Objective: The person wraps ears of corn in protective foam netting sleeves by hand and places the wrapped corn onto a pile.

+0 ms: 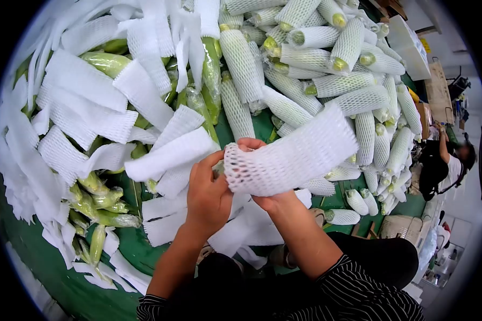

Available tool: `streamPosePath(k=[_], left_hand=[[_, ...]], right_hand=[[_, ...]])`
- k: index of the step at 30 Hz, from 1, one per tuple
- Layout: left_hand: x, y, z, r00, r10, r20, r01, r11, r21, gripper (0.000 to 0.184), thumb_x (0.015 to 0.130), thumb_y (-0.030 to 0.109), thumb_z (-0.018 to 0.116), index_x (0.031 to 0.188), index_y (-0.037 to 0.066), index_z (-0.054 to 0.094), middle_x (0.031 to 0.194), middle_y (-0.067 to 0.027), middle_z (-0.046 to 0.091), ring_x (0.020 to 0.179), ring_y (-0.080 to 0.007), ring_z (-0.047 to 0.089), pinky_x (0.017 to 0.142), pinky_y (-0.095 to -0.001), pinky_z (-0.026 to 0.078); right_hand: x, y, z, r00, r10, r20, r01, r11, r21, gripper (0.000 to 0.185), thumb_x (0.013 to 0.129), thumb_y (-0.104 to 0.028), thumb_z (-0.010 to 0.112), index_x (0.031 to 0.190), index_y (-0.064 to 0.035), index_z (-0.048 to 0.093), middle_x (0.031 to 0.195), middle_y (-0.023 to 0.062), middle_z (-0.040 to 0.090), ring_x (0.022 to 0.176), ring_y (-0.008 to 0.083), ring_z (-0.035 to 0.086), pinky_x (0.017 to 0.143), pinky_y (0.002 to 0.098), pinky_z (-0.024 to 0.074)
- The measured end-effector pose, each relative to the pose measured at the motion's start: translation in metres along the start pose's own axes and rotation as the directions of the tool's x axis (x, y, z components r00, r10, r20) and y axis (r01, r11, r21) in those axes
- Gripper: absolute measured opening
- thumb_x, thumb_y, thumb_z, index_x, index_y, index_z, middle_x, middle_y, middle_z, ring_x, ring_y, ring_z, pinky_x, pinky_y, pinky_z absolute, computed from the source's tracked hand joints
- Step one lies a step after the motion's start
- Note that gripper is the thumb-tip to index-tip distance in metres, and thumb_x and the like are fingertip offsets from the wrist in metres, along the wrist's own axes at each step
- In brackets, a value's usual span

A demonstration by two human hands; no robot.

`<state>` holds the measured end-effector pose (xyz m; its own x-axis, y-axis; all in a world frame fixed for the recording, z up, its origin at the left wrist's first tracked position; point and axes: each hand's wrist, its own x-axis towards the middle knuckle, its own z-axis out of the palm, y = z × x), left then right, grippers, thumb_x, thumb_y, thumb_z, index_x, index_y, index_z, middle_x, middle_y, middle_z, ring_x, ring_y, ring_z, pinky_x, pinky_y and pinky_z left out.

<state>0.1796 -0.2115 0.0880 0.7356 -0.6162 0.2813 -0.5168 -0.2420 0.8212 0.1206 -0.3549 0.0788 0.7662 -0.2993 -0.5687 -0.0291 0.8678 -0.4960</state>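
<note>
A white foam net sleeve (pixel 292 155) is held between my two hands, its open left end stretched wide and its right end reaching up and to the right. My left hand (pixel 206 190) has its fingers closed at the sleeve's left end, where a bit of green shows between the fingers. My right hand (pixel 270 200) wraps round the sleeve from behind and below, its fingertips showing above the rim. Flat empty foam sleeves (pixel 168 155) lie just left of my hands, over green corn cobs in clear film (pixel 110 64).
A large pile of corn cobs in foam nets (pixel 348 45) fills the upper right. Several unwrapped cobs (pixel 99 200) lie at the lower left on the green floor (pixel 53 267). Another person (pixel 447 163) is at the far right, near a white foam box (pixel 407 48).
</note>
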Motion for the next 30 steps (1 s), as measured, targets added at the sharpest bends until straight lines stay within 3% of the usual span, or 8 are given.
streamPosePath(k=[2, 4, 8, 14, 17, 21, 24, 30], left_hand=[[-0.005, 0.007, -0.003, 0.955, -0.272, 0.117, 0.293, 0.813, -0.503, 0.039, 0.083, 0.0, 0.061, 0.122, 0.001, 0.063, 0.131, -0.0155, 0.056, 0.107, -0.0281, 0.053, 0.097, -0.0405, 0.042], [-0.013, 0.003, 0.002, 0.8, -0.501, 0.33, 0.446, 0.128, -0.886, 0.039, 0.09, 0.005, 0.06, 0.129, -0.002, 0.057, 0.133, -0.0165, 0.054, 0.124, -0.0287, 0.05, 0.109, -0.0413, 0.036], [-0.043, -0.04, 0.017, 0.685, -0.578, 0.443, 0.308, -0.322, -0.895, 0.046, 0.105, 0.031, 0.043, 0.141, 0.003, 0.043, 0.133, -0.0103, 0.056, 0.123, -0.0243, 0.054, 0.107, -0.0385, 0.04], [-0.088, -0.122, 0.088, 0.512, -0.851, 0.119, 0.607, 0.26, -0.751, 0.03, 0.106, 0.027, 0.044, 0.12, 0.003, 0.052, 0.117, -0.0104, 0.058, 0.102, -0.026, 0.063, 0.086, -0.0396, 0.05], [-0.088, -0.135, 0.092, 0.886, -0.465, 0.006, 0.461, 0.881, 0.106, 0.02, 0.099, 0.02, 0.054, 0.115, 0.008, 0.055, 0.107, -0.0115, 0.056, 0.09, -0.0301, 0.065, 0.073, -0.0412, 0.053], [-0.032, -0.061, 0.055, 0.929, -0.361, 0.079, 0.304, 0.868, 0.394, 0.052, 0.079, 0.007, 0.067, 0.129, 0.011, 0.056, 0.11, -0.0121, 0.056, 0.085, -0.0339, 0.065, 0.065, -0.0451, 0.052], [0.006, -0.041, 0.035, 0.989, -0.019, -0.143, 0.028, 0.998, 0.063, 0.04, 0.079, 0.0, 0.067, 0.118, 0.008, 0.064, 0.099, -0.0125, 0.059, 0.083, -0.0317, 0.061, 0.065, -0.0416, 0.051], [0.051, -0.084, -0.017, 0.984, -0.143, -0.109, 0.18, 0.818, 0.547, 0.056, 0.078, 0.019, 0.079, 0.128, 0.007, 0.058, 0.122, -0.0169, 0.055, 0.116, -0.0357, 0.05, 0.099, -0.0477, 0.038]], right_hand=[[0.006, 0.008, -0.007, 0.998, -0.059, 0.011, 0.059, 0.998, -0.005, 0.027, 0.095, -0.015, 0.062, 0.118, -0.001, 0.058, 0.109, 0.0065, 0.066, 0.098, 0.0156, 0.066, 0.084, 0.0304, 0.0559], [0.008, 0.006, -0.013, 0.999, -0.033, 0.01, 0.034, 0.995, -0.094, 0.027, 0.095, -0.014, 0.062, 0.119, -0.0015, 0.059, 0.11, 0.0061, 0.066, 0.1, 0.0155, 0.065, 0.084, 0.0303, 0.0554], [0.023, 0.02, -0.026, 0.992, -0.125, 0.019, 0.117, 0.856, -0.504, 0.025, 0.093, -0.011, 0.065, 0.116, -0.0013, 0.06, 0.106, 0.0057, 0.066, 0.095, 0.0149, 0.064, 0.087, 0.0295, 0.0534], [0.061, 0.086, -0.1, 0.979, -0.05, -0.196, -0.004, 0.964, -0.266, 0.016, 0.097, -0.009, 0.06, 0.111, -0.0023, 0.062, 0.102, 0.0064, 0.067, 0.091, 0.0145, 0.063, 0.083, 0.0287, 0.0538], [0.067, 0.107, -0.117, 0.972, -0.063, -0.226, -0.033, 0.916, -0.4, 0.026, 0.101, -0.022, 0.058, 0.119, -0.0024, 0.061, 0.104, 0.0046, 0.066, 0.094, 0.0128, 0.062, 0.084, 0.028, 0.0511], [0.034, 0.059, -0.064, 0.982, 0.179, -0.067, -0.178, 0.984, 0.026, 0.045, 0.104, -0.039, 0.047, 0.133, -0.0049, 0.054, 0.128, 0.0082, 0.061, 0.114, 0.02, 0.06, 0.099, 0.0326, 0.0486], [0.034, 0.02, -0.058, 0.952, -0.015, 0.305, -0.151, 0.846, 0.512, 0.051, 0.105, -0.044, 0.041, 0.137, -0.0072, 0.052, 0.142, 0.011, 0.055, 0.13, 0.0277, 0.053, 0.109, 0.0414, 0.0443], [0.054, -0.099, 0.017, 0.9, -0.412, 0.142, 0.363, 0.889, 0.279, 0.043, 0.104, -0.041, 0.047, 0.127, -0.006, 0.055, 0.139, 0.014, 0.054, 0.119, 0.0282, 0.059, 0.102, 0.0429, 0.048]])
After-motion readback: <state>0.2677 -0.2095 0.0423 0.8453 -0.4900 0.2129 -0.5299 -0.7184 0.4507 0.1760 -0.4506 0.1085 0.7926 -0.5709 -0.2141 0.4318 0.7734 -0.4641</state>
